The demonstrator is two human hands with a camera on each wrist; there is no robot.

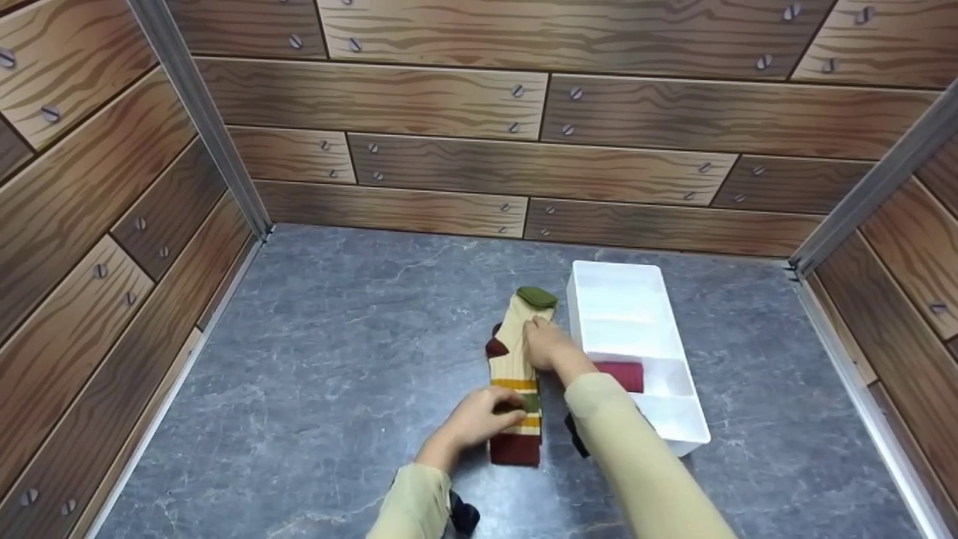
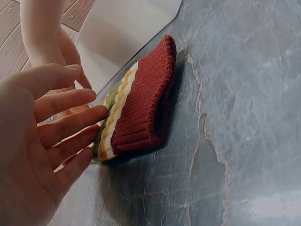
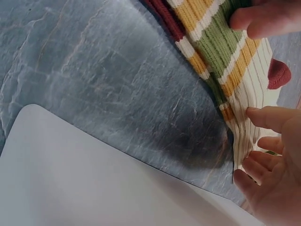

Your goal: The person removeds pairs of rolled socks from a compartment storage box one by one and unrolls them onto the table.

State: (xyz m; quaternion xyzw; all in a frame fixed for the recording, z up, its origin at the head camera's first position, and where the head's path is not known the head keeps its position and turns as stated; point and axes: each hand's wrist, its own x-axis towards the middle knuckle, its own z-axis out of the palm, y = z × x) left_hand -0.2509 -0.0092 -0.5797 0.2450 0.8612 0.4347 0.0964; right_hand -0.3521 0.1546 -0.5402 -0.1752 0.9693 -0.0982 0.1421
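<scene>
A pair of long ribbed socks lies stacked flat on the grey surface, cream with a green toe, dark red heels and yellow and green stripes. Its dark red cuff points toward me, the opening showing in the left wrist view. My left hand rests at the striped leg, its fingers loosely bent and spread. Farther up, my right hand touches the right edge of the foot part. In the right wrist view its fingers lie extended along the cream ribbing, not curled round it.
Right of the socks stands a white divided box, partly behind my right forearm. A folded dark red ribbed item lies in one of its compartments. Wood-patterned walls enclose the grey marbled surface at the back and both sides.
</scene>
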